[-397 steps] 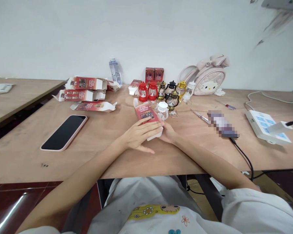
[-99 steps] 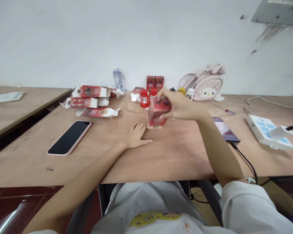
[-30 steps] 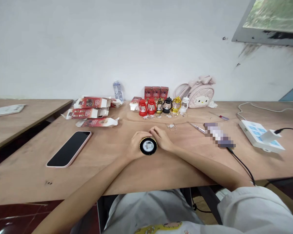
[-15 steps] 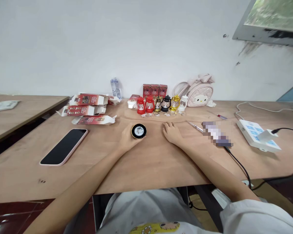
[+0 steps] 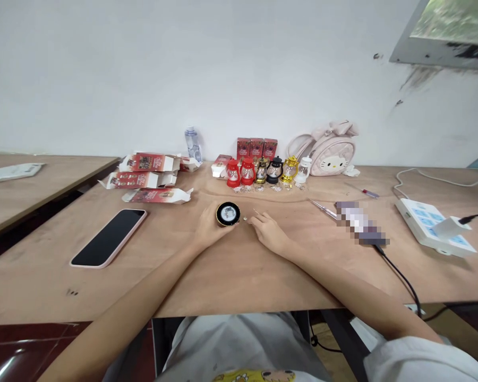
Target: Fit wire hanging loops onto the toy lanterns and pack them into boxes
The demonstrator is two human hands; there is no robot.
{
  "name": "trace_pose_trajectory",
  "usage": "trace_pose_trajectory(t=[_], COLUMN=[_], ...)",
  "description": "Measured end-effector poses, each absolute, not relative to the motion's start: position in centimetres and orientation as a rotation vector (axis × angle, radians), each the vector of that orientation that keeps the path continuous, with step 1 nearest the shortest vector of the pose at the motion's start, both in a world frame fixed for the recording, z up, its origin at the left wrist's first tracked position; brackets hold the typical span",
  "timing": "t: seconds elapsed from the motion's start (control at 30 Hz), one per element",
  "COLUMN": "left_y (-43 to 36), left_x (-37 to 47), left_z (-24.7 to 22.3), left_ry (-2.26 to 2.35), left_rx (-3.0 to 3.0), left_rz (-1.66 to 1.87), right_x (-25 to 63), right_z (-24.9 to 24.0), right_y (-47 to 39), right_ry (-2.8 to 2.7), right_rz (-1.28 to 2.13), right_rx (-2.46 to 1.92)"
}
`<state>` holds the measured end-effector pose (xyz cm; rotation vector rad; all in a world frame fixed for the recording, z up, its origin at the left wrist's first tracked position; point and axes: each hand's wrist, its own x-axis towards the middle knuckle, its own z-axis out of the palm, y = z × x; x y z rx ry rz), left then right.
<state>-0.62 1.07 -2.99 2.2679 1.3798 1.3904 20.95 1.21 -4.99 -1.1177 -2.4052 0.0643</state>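
Note:
My left hand [image 5: 209, 227] is closed around a round black piece with a gold rim [image 5: 228, 214]. Its flat face points up and has a pale disc in the middle; the rest of it is hidden below. My right hand [image 5: 269, 232] is low over the table, to the right of that piece, its fingers bent together. A tiny shiny bit [image 5: 245, 218] shows beside its fingertips, too small to name. Further back stands a row of small lanterns [image 5: 261, 171], red, bronze, black, gold and white, with small metal keyring parts [image 5: 276, 187] lying before them.
Opened red-and-white boxes [image 5: 149, 178] lie at the left behind a phone [image 5: 109, 239]. Small red boxes [image 5: 257, 147], a bottle [image 5: 193, 144] and a pink bag [image 5: 332, 156] stand by the wall. Tweezers [image 5: 322, 208], a screwdriver [image 5: 369, 194], a blurred device [image 5: 360, 224] and a power strip [image 5: 434, 225] lie right.
My right hand has shifted left toward the round piece, and its fingers have drawn together. The shiny bit now shows by its fingertips. My left hand keeps its hold; the view has turned slightly left.

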Motion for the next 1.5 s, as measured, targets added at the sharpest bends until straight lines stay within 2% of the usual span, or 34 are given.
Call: trace_pose_trajectory(t=[0.33, 0.63, 0.87, 1.07, 1.27, 1.5], left_y=[0.9, 1.0, 0.9, 1.0, 0.9, 0.8], left_x=[-0.6, -0.9, -1.0, -1.2, -1.1, -0.9], left_z=[-2.8, -2.7, -2.4, -2.4, -2.2, -2.5], left_ry=[1.399, 1.462, 1.418, 1.362, 1.337, 1.380], left_rx=[2.283, 2.273, 2.282, 2.425, 2.448, 2.418], left_rz=[1.361, 1.395, 1.375, 1.193, 1.164, 1.143], right_x=[21.7, 22.6, 22.1, 21.8, 21.5, 20.7], right_z=[-4.2, -4.3, -4.1, -3.9, -4.2, -3.9], right_y=[1.5, 2.5, 1.7, 1.6, 1.6, 0.2], right_ry=[-2.023, -2.114, -2.243, -2.311, -2.386, -1.908], right_rz=[0.353, 0.170, 0.092, 0.064, -0.113, -0.224], right_rx=[-1.126, -1.364, -1.273, -1.242, -1.182, -0.891])
